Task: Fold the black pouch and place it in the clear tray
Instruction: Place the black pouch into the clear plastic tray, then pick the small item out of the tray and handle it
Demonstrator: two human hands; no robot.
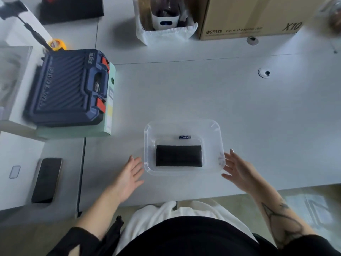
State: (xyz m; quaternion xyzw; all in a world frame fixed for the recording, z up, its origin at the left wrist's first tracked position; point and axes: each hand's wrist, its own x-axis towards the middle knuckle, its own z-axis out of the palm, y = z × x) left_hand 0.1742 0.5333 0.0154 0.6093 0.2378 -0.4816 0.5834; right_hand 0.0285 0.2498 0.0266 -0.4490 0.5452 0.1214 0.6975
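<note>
Nothing is gripped by either hand. Both hands are spread flat with fingers apart, 1 on each side of the clear tray (184, 124). The left hand (130, 175) is held just beside the tray's left wall, palm turned toward it. The right hand (238, 169) is held at the tray's right corner, its fingertips so near the rim that contact cannot be ruled out.

The black pouch (178, 156) is seen inside the tray, lying flat on the floor of it as a neat dark rectangle with straight edges. It appears already folded, though the layers themselves cannot be made out from above. A small blue battery (184, 137) is also seen in the tray, lying just beyond the pouch's far edge and apart from it.

The tray is set on a pale grey table (184, 89), near the front edge, directly before the person. To the left, a dark blue tool case (68, 87) with red latches is stacked on a pale box, and a black phone (47, 180) is laid nearer the person. At the far side, a cardboard box (249, 17) is placed.

The task is judged to be essentially done: the pouch is folded and placed in the tray. Nothing appears to be left except for the hands to be taken away.
</note>
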